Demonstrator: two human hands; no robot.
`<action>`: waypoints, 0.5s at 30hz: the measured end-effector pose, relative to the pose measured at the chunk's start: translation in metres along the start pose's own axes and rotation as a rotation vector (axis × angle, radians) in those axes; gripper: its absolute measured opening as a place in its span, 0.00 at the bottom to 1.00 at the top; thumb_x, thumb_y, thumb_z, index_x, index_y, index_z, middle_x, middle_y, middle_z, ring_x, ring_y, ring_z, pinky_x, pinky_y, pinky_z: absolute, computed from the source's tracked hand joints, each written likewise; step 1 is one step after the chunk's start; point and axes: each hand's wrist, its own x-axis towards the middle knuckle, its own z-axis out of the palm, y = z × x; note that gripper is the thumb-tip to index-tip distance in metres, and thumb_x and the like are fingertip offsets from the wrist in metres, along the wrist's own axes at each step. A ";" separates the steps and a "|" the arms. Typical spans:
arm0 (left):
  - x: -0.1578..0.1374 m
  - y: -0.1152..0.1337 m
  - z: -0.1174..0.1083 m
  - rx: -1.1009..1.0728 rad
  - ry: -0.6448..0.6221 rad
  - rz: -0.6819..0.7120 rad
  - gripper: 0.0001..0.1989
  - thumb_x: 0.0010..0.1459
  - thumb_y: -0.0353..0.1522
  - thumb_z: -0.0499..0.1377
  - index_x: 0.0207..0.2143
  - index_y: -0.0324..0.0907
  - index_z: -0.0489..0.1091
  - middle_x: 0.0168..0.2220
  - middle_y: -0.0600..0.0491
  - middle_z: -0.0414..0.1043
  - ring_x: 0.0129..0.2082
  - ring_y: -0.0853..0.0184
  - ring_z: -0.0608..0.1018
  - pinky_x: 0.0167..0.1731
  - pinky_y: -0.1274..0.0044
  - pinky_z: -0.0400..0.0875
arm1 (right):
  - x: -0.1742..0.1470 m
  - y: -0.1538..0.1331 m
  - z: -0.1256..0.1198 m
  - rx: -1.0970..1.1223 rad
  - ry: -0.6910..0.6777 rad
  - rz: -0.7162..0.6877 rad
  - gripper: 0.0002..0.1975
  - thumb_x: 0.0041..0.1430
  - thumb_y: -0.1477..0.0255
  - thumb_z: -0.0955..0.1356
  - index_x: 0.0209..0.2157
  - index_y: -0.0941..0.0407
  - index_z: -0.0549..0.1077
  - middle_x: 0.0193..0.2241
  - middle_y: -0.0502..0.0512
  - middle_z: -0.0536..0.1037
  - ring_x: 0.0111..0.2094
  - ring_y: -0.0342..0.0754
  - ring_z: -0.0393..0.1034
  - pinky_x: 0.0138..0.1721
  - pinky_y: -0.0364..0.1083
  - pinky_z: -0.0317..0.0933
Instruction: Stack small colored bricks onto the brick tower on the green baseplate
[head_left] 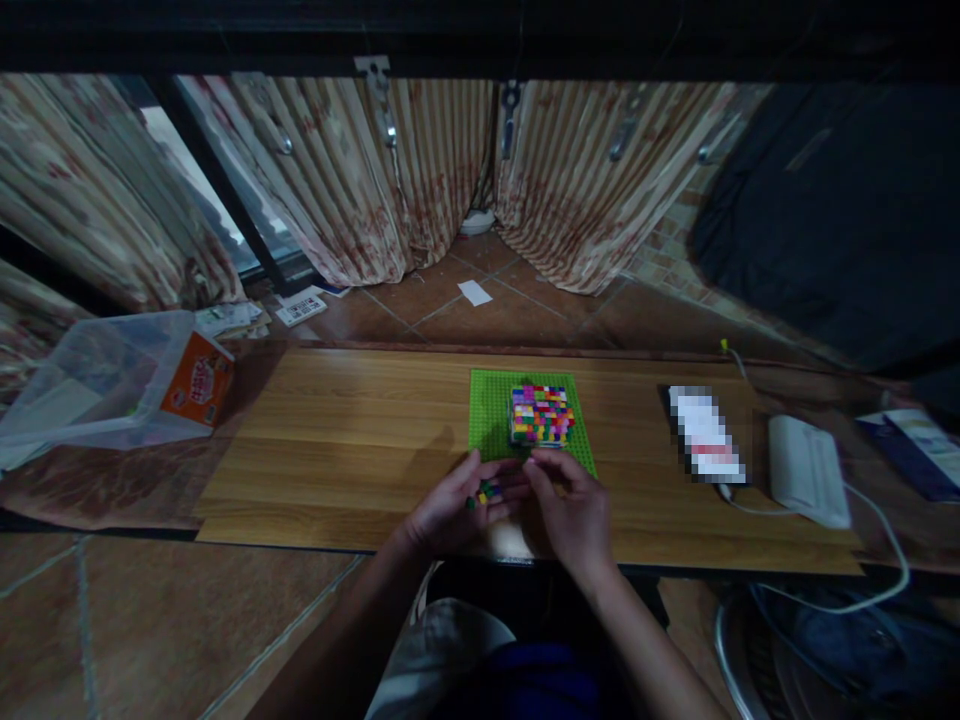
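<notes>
A green baseplate point(491, 410) lies on the wooden board point(337, 450), and on it stands a block built of many small coloured bricks point(541, 414). My left hand point(450, 505) is cupped near the plate's front edge and holds a few small coloured bricks point(487, 492) in its palm. My right hand point(574, 505) is beside it, its fingertips at the front of the built block and close to the loose bricks. Whether its fingers pinch a brick I cannot tell.
A clear plastic bag with an orange box point(202, 380) lies at the left. A blurred phone-like object point(705, 432), a white device point(806, 468) with a cable and papers point(911, 445) lie at the right. Curtains point(420, 170) hang behind.
</notes>
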 end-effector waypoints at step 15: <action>-0.004 0.004 0.006 -0.064 0.067 0.035 0.25 0.63 0.44 0.46 0.50 0.34 0.68 0.39 0.43 0.74 0.35 0.66 0.75 0.43 0.73 0.64 | 0.033 0.012 0.012 -0.405 0.104 -0.453 0.09 0.61 0.69 0.65 0.36 0.51 0.79 0.34 0.54 0.74 0.40 0.49 0.68 0.42 0.49 0.65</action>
